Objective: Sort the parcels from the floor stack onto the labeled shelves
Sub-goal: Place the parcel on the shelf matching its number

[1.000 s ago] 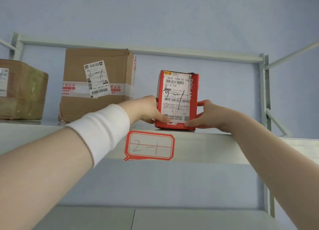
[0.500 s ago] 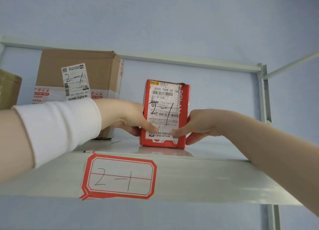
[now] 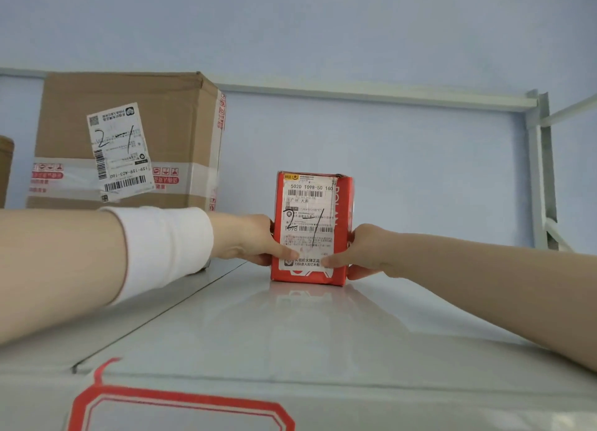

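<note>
**Red parcel upright on the grey shelf, a hand on each side**

Right up close, the red-bordered shelf tag [image 3: 181, 408] sits on the shelf's front lip, cut off at the bottom. Beyond it the glossy pale-grey shelf [image 3: 403, 340] runs back, with a seam slanting across its left part and a faint reflection of the parcel.

Mid-depth, the red parcel [image 3: 310, 230] stands upright on that surface, and its white label marked 2-1 faces us. The left hand [image 3: 248, 240], with a white cuff [image 3: 161, 249] at the wrist, grips the parcel's left side, thumb across the front. The right hand [image 3: 365, 253] grips the right side, thumb on the label's lower corner.

Further back on the left, apart from the parcel, stands a big cardboard box [image 3: 129, 139], also marked 2-1. A sliver of another box [image 3: 5, 169] shows at the far left edge. Behind them a white rear rail [image 3: 355, 94] meets a corner post [image 3: 542, 172], then the pale blue wall [image 3: 290, 26].
</note>
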The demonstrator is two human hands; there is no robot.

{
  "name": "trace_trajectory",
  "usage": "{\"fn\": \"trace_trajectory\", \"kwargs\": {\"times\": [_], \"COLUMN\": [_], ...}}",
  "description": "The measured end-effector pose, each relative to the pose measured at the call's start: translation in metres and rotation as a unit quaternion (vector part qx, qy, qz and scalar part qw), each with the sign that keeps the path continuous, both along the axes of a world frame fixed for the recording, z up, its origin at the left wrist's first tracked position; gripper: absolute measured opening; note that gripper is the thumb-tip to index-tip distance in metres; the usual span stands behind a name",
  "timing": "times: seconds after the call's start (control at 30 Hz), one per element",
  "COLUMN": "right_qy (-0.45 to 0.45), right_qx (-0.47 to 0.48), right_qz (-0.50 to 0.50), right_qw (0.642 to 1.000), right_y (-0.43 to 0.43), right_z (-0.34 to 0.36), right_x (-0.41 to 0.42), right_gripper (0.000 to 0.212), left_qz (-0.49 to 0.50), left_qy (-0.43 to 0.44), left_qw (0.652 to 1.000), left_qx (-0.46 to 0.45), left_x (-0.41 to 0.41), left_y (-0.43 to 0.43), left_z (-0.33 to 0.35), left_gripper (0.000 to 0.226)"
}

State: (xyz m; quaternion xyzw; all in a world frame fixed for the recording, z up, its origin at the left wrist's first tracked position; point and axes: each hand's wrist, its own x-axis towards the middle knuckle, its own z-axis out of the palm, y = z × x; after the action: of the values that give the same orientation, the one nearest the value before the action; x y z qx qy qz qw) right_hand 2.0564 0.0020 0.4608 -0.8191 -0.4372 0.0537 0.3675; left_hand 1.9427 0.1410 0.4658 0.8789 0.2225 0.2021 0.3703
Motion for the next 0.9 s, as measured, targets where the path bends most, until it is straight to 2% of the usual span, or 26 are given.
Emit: {"fn": "trace_trajectory", "kwargs": {"times": [0.17,0.3,0.4,0.5,0.67,0.77,0.9], "right_qy": [0.021,0.005,-0.049,-0.117,-0.195,-0.216,-0.242], "right_qx": [0.021,-0.018,-0.078,-0.128,-0.088,-0.067,-0.027], "right_qz": [-0.009,-0.021,-0.025,-0.074,-0.107,-0.107,-0.094], "right_qw": [1.000,1.000,0.995,0.982,0.971,0.968,0.965], "right_y": [-0.002,-0.015,-0.029,-0.048,-0.078,-0.094,-0.116], "right_z": [-0.003,-0.001,0.004,0.008,0.010,0.017,0.019], "right_x": [-0.005,-0.020,-0.031,-0.045,-0.076,-0.094,-0.115], "right_gripper": [0.043,0.057,0.065,0.075,0.066,0.066,0.067], "left_qz": [0.007,0.041,0.069,0.117,0.168,0.171,0.174], "left_qy": [0.005,0.074,0.114,0.104,0.065,0.088,0.068], "left_qw": [1.000,0.995,0.987,0.977,0.944,0.920,0.896], "left_qx": [0.016,0.059,0.084,0.147,0.278,0.342,0.402], "left_x": [0.002,-0.006,-0.023,-0.044,-0.078,-0.090,-0.116], "left_y": [-0.001,-0.014,-0.029,-0.043,-0.075,-0.101,-0.142], "left_z": [0.001,0.006,0.020,0.037,0.049,0.053,0.047], "left_gripper": [0.033,0.054,0.077,0.090,0.094,0.091,0.075]}}
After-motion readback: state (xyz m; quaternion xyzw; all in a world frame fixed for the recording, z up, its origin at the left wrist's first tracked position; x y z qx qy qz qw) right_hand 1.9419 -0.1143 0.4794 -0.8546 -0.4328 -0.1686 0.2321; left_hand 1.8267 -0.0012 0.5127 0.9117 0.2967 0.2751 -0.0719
